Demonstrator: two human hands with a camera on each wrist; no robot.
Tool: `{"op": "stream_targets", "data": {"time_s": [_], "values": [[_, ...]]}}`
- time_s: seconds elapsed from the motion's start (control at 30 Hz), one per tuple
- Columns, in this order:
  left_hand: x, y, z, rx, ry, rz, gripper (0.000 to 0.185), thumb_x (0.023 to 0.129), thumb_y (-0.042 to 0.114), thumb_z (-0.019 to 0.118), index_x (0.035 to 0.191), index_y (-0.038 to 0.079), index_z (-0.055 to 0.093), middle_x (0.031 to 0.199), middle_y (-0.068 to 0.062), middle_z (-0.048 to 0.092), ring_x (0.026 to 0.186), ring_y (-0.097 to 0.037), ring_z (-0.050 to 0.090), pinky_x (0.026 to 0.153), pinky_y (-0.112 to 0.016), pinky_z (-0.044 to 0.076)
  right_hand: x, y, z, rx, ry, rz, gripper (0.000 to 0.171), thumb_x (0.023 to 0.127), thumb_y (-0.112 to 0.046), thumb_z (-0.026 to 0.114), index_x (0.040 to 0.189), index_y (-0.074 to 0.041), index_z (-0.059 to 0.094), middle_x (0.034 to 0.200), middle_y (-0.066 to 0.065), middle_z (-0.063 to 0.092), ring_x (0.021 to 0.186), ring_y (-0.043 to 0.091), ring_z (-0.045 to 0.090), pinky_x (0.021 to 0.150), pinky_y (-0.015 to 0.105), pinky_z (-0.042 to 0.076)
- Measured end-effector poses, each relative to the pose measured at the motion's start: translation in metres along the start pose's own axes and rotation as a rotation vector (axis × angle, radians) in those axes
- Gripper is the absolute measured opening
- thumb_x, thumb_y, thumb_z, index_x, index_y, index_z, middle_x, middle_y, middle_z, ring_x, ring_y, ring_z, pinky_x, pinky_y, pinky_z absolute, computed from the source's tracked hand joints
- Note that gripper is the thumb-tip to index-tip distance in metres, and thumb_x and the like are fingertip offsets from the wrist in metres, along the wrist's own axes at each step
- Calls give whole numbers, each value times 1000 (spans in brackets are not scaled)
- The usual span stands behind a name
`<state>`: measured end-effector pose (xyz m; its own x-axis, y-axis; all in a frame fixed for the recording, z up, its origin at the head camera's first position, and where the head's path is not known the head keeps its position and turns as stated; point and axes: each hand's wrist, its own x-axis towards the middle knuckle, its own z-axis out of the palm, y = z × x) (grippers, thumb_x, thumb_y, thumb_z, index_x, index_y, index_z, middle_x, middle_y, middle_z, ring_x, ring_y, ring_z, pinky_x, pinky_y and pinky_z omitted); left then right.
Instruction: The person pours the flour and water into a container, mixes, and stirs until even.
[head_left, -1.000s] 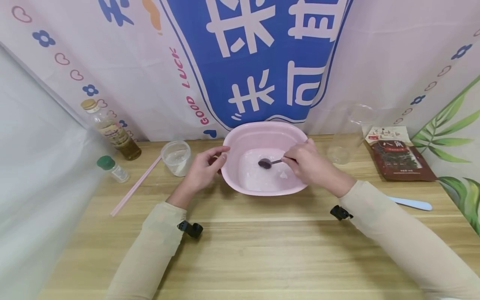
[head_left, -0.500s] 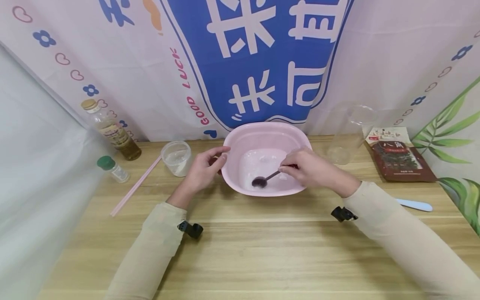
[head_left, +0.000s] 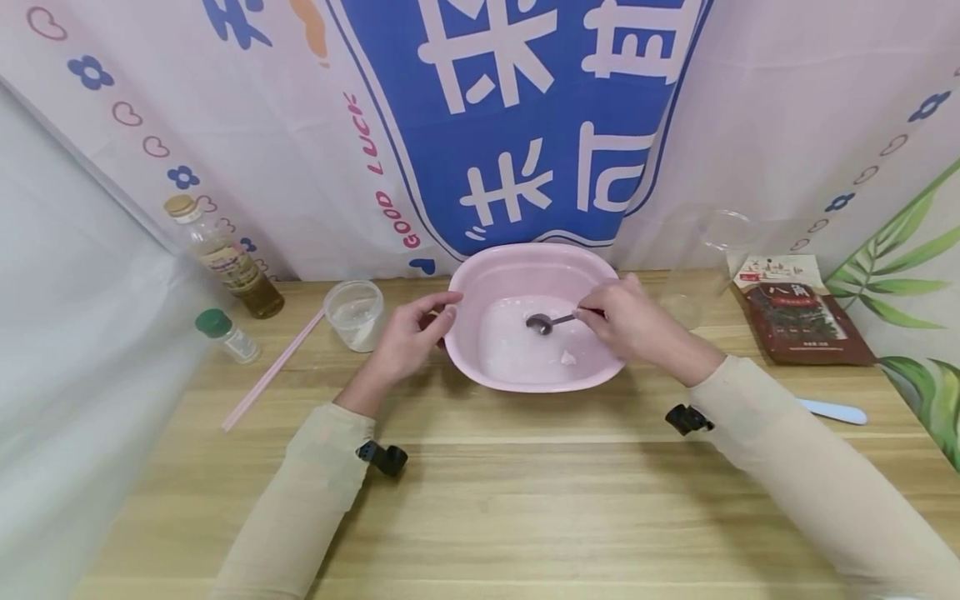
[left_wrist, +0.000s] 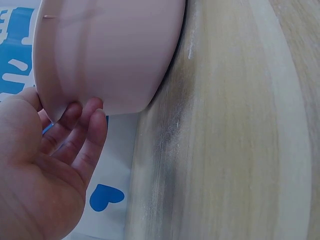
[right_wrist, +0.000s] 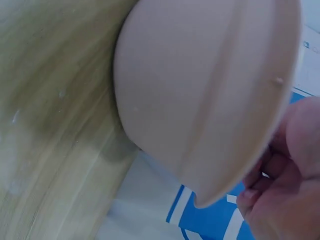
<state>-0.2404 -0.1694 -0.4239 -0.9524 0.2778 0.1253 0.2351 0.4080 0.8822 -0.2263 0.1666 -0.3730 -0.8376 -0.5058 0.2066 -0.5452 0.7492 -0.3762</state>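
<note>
A pink plastic basin (head_left: 525, 262) stands at the back middle of the wooden table, with whitish liquid in its bottom. My left hand (head_left: 412, 333) grips the basin's left rim, thumb over the edge and fingers under it; the left wrist view shows those fingers (left_wrist: 80, 135) against the basin's outer wall (left_wrist: 110, 55). My right hand (head_left: 626, 321) pinches the handle of a metal spoon (head_left: 543, 322), whose bowl hangs over the liquid near the basin's middle. In the right wrist view the basin (right_wrist: 200, 95) fills the frame with my right hand (right_wrist: 280, 185) at its rim.
Left of the basin stand a clear plastic cup (head_left: 354, 313), a pink straw (head_left: 272, 371), a small green-capped jar (head_left: 223, 335) and an oil bottle (head_left: 225, 260). To the right are a clear tall container (head_left: 701, 267), a brown packet (head_left: 802, 312) and a pale blue spatula (head_left: 832, 410).
The spoon swept from the basin's middle to its near side, then came back up toward the middle. My right hand followed it. The left hand stayed on the rim.
</note>
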Motion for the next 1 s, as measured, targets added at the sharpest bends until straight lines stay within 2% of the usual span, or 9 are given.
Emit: {"op": "stream_targets", "data": {"time_s": [0.13,0.23,0.43,0.57,0.63,0.7,0.87,0.93,1.0], "values": [[0,0,0,-1,5,0,36,112,17,59,144,3,67,113,-24,72,78,-19,68,79,-56,67,-3,-1,0,54,-25,-88,13,100,-5,74,96,-3,85,90,10,82,87,26,76,90,48,53],[0,1,0,-1,7,1,36,112,16,59,144,3,67,112,-23,72,78,-19,68,79,-56,67,-1,-5,4,113,-52,-135,13,101,-5,73,95,-3,84,87,8,79,82,20,71,84,44,59],[0,1,0,1,7,1,36,112,16,58,144,2,67,113,-24,72,77,-17,68,79,-53,67,10,-12,14,144,-62,-49,16,103,-7,70,97,0,83,81,9,76,76,20,63,74,37,56],[1,1,1,1,0,-1,37,112,17,59,145,3,66,115,-25,72,79,-19,68,80,-56,67,12,-8,10,61,-27,33,17,104,-7,69,100,2,83,88,14,81,86,30,72,99,50,52],[1,1,1,1,-5,-1,37,112,18,58,145,4,66,116,-25,71,80,-19,68,81,-57,67,10,-4,5,20,-19,38,17,103,-7,70,101,2,84,92,14,83,93,34,74,102,54,45],[1,2,1,0,-7,-3,37,112,18,58,146,4,66,116,-24,71,81,-20,68,82,-57,67,6,-1,0,7,-22,24,16,102,-7,71,101,1,84,93,13,83,94,34,76,98,53,45],[1,2,1,-3,-5,-5,37,112,17,58,145,4,66,116,-24,71,81,-20,68,82,-57,67,-2,0,-2,95,-74,-49,14,101,-6,72,96,-3,85,90,9,82,82,20,73,84,41,59],[1,2,1,-7,-2,-1,36,112,16,58,145,3,66,115,-24,71,80,-19,68,81,-57,67,-3,-3,2,138,-91,-86,15,102,-5,72,94,-3,84,87,8,79,78,16,68,76,38,60],[1,1,1,-11,0,4,36,112,15,58,144,3,67,115,-24,71,79,-18,68,80,-57,67,-2,-6,6,155,-92,-108,15,102,-5,71,94,-2,84,84,7,77,78,15,65,75,35,58]]}}
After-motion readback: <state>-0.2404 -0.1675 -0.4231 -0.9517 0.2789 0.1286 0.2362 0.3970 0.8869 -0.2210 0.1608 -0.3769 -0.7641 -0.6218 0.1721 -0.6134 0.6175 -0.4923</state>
